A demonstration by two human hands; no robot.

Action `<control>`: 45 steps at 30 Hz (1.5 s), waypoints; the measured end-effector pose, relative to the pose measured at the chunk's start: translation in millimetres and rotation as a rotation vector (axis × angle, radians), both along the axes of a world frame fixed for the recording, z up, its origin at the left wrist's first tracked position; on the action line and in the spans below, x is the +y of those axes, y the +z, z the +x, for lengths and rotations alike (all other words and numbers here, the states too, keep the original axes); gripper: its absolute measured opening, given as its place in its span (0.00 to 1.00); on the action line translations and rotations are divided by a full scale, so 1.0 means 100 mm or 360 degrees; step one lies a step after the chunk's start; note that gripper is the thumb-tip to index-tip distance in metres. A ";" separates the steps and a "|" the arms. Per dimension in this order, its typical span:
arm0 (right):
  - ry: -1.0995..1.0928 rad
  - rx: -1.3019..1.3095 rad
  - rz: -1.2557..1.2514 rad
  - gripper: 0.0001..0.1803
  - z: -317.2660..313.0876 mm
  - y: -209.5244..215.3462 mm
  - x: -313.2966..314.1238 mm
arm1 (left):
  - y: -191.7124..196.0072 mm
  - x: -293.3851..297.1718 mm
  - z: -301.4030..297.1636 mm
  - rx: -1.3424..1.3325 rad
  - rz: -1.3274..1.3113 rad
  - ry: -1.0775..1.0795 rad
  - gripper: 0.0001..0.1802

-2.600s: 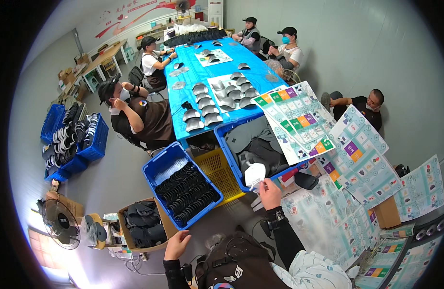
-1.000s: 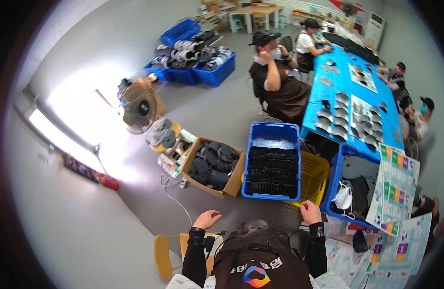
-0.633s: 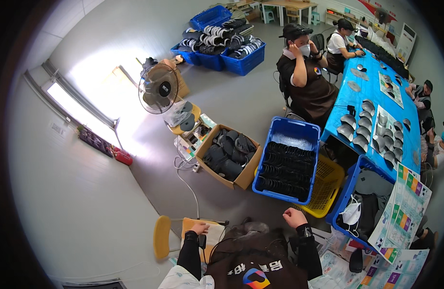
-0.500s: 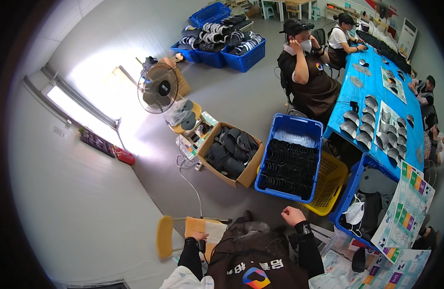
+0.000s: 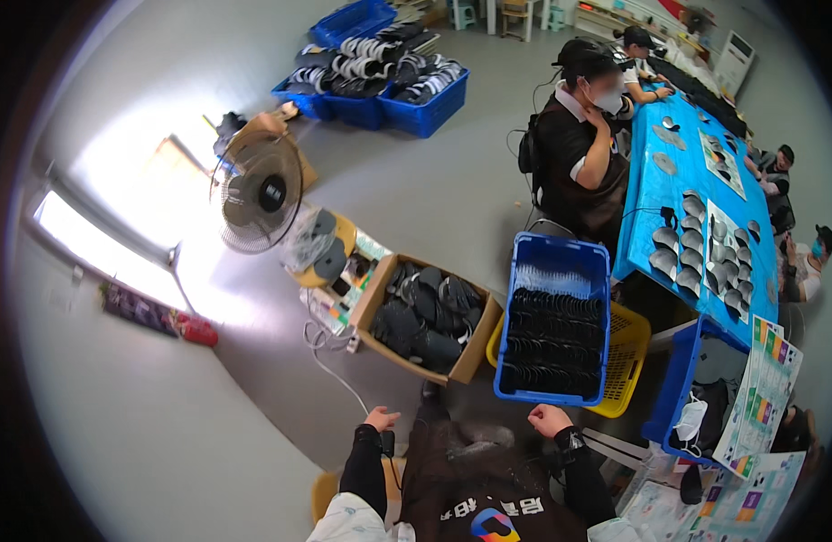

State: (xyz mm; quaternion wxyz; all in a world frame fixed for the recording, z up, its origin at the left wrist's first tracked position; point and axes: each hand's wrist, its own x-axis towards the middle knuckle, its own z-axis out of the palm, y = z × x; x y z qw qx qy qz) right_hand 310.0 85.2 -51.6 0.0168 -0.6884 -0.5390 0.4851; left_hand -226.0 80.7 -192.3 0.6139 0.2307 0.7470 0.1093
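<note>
The right hand is curled into a loose fist just below the blue plastic crate, which sits on the floor filled with rows of flat black pieces. The left hand hangs with fingers lightly bent, seemingly empty. A yellow mesh basket lies under the crate; a cardboard box of dark caps stands beside it.

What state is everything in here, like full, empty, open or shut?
Blue crate: open, rows of black pieces.
Cardboard box: open, full of dark caps.
Yellow basket: mostly hidden under the crate.
Fan: upright; running or not, unclear.
Left hand: empty, fingers open.
Right hand: closed, empty.
</note>
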 end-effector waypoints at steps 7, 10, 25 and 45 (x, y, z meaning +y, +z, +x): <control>0.0124 0.0155 0.0004 0.34 -1.31 -0.36 1.04 | 0.24 1.72 -0.25 -0.0074 0.0297 -0.0021 0.56; 0.0270 -0.0155 0.0214 0.53 -1.82 -0.79 1.51 | -0.08 2.19 -0.33 -0.0087 0.0202 0.0055 0.59; 0.0489 -0.0678 0.0514 0.64 -3.20 -3.82 2.65 | -3.09 3.15 -0.36 -0.0211 0.0641 0.0770 0.53; -0.0490 0.0533 0.0175 0.59 -3.18 -4.23 2.73 | -3.03 3.68 -0.43 -0.0663 0.0138 0.1298 0.54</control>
